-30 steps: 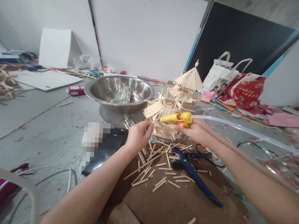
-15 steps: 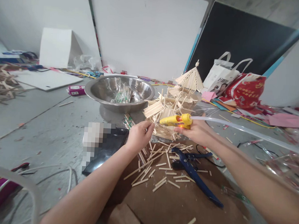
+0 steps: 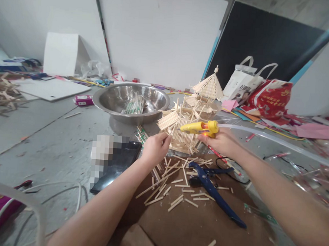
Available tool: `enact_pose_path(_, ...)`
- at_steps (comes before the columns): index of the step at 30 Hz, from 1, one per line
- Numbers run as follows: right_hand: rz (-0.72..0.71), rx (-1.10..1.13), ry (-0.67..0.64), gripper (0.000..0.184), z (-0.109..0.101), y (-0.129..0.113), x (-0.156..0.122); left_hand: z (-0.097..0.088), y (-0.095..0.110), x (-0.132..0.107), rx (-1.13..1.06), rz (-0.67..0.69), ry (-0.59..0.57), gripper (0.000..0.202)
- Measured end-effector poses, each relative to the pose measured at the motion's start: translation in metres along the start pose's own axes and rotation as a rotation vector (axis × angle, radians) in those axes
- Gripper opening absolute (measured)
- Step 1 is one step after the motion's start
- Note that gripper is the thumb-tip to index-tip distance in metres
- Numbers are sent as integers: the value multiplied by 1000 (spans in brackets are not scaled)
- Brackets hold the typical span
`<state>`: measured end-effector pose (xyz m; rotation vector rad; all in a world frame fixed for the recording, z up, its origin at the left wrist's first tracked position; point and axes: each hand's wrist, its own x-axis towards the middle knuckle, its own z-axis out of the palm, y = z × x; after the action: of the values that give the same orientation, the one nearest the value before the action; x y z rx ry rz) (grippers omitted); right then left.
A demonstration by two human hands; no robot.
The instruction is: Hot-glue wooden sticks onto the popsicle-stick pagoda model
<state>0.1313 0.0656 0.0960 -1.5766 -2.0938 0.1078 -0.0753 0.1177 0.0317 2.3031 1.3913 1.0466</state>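
Observation:
My right hand (image 3: 221,143) is closed around a yellow hot glue gun (image 3: 199,128), its nozzle pointing left and its light glowing orange. A long clear glue stick runs out of its back to the right. Behind the gun stands a model pagoda (image 3: 209,86) built of thin wooden sticks, with tiered roofs and a pointed top. My left hand (image 3: 156,147) is pinched at the model's lower left; whatever its fingertips hold is too small to tell from the sticks behind. Short cut sticks (image 3: 163,184) lie scattered below my hands, beside a blue-handled cutter (image 3: 218,197).
A steel basin (image 3: 106,106) with wrapped stick bundles stands behind my left hand. A black glossy object (image 3: 117,172) lies left of the brown board (image 3: 185,232). Bags (image 3: 272,98) and coloured paper sit at the back right. A white cable (image 3: 78,195) loops at the left.
My right hand has drawn the glue gun slightly right and up, away from my left fingertips. My left hand has stayed almost in place.

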Motion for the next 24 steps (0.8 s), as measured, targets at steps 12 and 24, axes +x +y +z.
enact_pose_path(12,-8,-25,51,32,8,-2,9,0,0,2,-16,-1,-13,35)
enact_pose_path(24,18,-34,56,39,10,0,10,1,-2,3,-103,-20,-35,34)
